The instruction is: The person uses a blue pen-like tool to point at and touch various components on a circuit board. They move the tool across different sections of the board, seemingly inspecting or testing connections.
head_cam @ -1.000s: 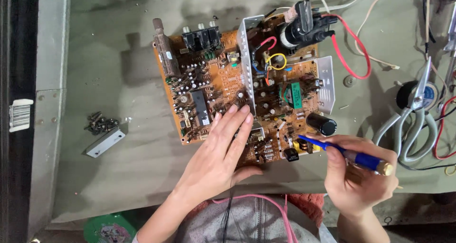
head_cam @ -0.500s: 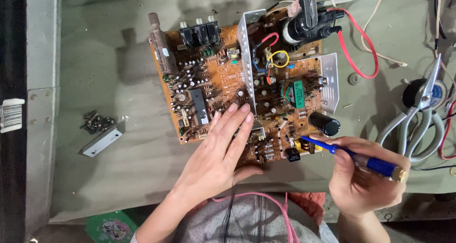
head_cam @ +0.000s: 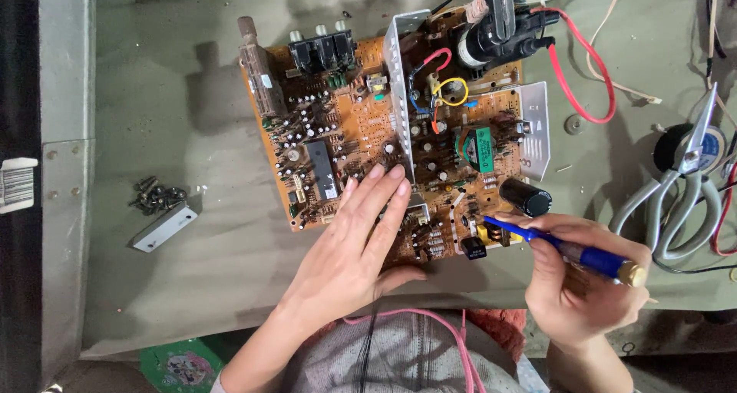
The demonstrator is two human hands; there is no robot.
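An orange circuit board (head_cam: 345, 117) crowded with components lies flat on a grey-green cloth. My left hand (head_cam: 353, 247) rests palm down on the board's near edge, fingers spread and pointing away from me. My right hand (head_cam: 583, 285) grips a blue-handled screwdriver (head_cam: 576, 251) with a brass cap; its tip touches the board's near right corner beside a black cylindrical capacitor (head_cam: 526, 197). A metal heatsink (head_cam: 399, 94) stands upright in the middle of the board. A black transformer (head_cam: 499, 28) with a red wire (head_cam: 591, 63) sits at the far right corner.
A small metal bracket (head_cam: 163, 227) and a pile of dark screws (head_cam: 156, 196) lie to the left. Grey-handled scissors (head_cam: 679, 189) and a roll of tape (head_cam: 695, 143) sit at the right. A metal table edge (head_cam: 65, 170) runs down the left.
The camera view has drifted slightly. Both hands stay in nearly the same places on the board, and the screwdriver tip remains at the near right corner.
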